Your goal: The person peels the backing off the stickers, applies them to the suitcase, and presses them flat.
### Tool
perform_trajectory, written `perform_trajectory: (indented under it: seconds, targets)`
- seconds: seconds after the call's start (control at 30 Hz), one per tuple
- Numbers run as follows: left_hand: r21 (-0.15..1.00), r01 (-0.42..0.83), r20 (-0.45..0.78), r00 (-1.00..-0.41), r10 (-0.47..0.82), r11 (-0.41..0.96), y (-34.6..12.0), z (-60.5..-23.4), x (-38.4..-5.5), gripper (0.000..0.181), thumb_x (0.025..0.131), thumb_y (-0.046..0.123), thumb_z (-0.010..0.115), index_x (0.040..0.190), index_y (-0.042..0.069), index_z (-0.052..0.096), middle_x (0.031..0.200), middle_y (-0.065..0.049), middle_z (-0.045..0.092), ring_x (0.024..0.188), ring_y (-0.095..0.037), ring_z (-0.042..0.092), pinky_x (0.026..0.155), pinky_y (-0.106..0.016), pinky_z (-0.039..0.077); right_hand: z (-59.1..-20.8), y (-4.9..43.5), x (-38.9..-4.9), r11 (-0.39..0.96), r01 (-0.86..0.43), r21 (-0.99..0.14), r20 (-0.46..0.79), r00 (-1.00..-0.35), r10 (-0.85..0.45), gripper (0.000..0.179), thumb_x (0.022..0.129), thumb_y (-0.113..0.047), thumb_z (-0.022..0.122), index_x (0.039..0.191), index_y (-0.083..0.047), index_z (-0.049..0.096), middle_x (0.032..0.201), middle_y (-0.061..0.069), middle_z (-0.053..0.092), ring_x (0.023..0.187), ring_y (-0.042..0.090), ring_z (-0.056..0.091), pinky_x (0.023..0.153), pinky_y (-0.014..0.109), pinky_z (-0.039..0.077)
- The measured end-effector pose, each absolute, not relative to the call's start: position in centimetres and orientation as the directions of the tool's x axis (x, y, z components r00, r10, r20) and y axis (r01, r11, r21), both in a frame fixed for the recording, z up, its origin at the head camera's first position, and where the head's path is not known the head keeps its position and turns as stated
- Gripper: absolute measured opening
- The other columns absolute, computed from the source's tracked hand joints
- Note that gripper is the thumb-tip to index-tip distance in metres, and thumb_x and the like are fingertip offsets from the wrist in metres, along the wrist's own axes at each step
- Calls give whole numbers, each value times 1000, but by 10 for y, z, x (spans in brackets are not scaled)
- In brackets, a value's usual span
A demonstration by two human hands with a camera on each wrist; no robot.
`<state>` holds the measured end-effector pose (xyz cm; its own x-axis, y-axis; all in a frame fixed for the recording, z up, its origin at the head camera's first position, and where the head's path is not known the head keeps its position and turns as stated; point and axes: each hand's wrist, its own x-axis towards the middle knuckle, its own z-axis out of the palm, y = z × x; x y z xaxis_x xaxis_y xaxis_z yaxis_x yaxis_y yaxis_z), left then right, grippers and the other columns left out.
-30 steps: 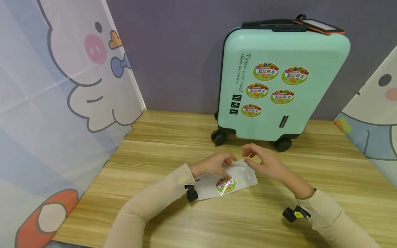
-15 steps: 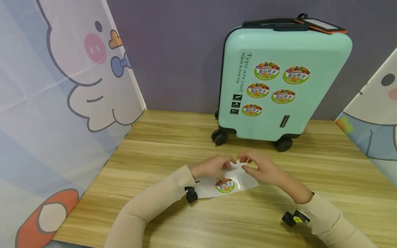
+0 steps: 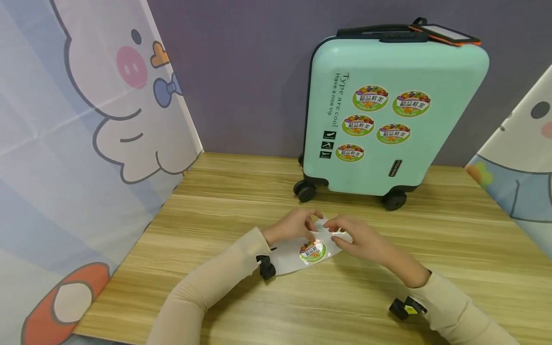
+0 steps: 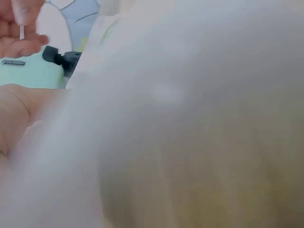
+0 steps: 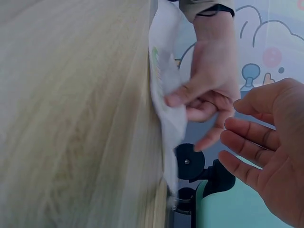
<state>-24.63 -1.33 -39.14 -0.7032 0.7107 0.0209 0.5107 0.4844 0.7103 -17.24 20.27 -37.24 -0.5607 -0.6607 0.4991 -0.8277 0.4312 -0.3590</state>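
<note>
A white sticker sheet with one oval fruit sticker left on it lies tilted over the wooden table. My left hand pinches its far edge, the thumb on the printed face, as the right wrist view shows. My right hand is beside the sheet's right end, fingers loosely bent and nothing between them in the right wrist view. Blurred sheet fills much of the left wrist view. Behind the hands stands a mint suitcase bearing several of the same oval stickers.
The suitcase rests upright on black wheels near the dark back wall. A flat orange-edged device lies on its top. Cartoon curtains flank the wooden table.
My right hand has moved left and slightly down, closer to the left hand. The sheet has tilted up and shifted a little, its right end drawn inward. The suitcase has stayed put.
</note>
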Motion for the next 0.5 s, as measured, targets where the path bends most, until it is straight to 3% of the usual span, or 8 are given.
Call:
perform_trajectory:
  seconds: [0.2, 0.5]
  targets:
    - [788, 462, 104, -750, 653, 406, -14, -378, -253, 56, 77, -2, 84, 128, 1, 61, 81, -4, 73, 74, -9, 68, 72, -21, 54, -375, 196, -173, 482, -826, -293, 521, -561, -643, 34, 79, 8, 77, 109, 0, 64, 102, 9, 67, 91, 25, 64, 72, 39, 56]
    - [900, 346, 131, -795, 592, 266, -13, -364, -255, 53, 79, -4, 81, 128, 0, 60, 80, -11, 74, 74, -14, 71, 63, -21, 51, -376, 194, -182, 532, -841, -99, 674, -450, -585, 48, 63, 5, 89, 105, 0, 66, 103, 9, 63, 96, 27, 59, 77, 40, 52]
